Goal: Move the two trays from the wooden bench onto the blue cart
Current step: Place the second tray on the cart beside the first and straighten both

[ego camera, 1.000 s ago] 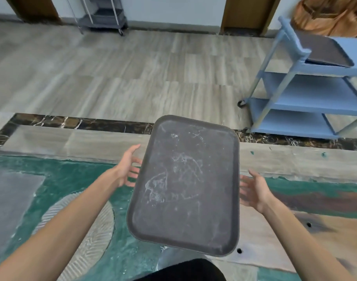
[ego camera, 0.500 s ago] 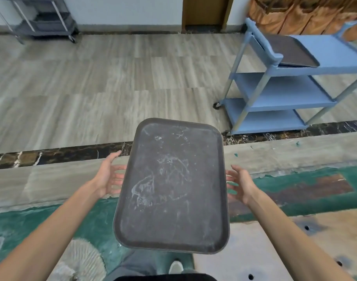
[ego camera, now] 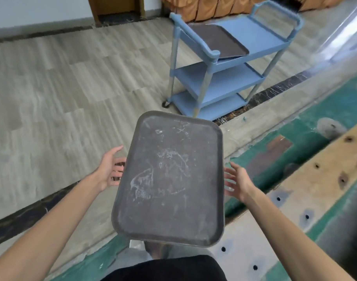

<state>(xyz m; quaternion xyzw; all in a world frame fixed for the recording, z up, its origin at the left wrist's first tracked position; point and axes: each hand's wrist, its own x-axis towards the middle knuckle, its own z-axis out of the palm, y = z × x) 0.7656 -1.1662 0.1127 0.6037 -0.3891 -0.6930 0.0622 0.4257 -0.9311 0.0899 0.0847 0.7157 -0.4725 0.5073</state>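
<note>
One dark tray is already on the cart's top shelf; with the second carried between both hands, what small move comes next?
Probably a step forward toward the blue three-shelf cart, since the scuffed dark grey rectangular tray between the left hand and right hand hangs short of it, and bare top shelf shows beside the other dark tray.

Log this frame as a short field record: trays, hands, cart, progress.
carried tray: dark grey tray, scuffed, held level between both hands
left hand: at the tray's left edge, fingers under it
right hand: at the right edge, fingers spread
blue cart: ahead, three shelves
second tray: already on the cart's top shelf
progress: one placed, one in transit
</note>
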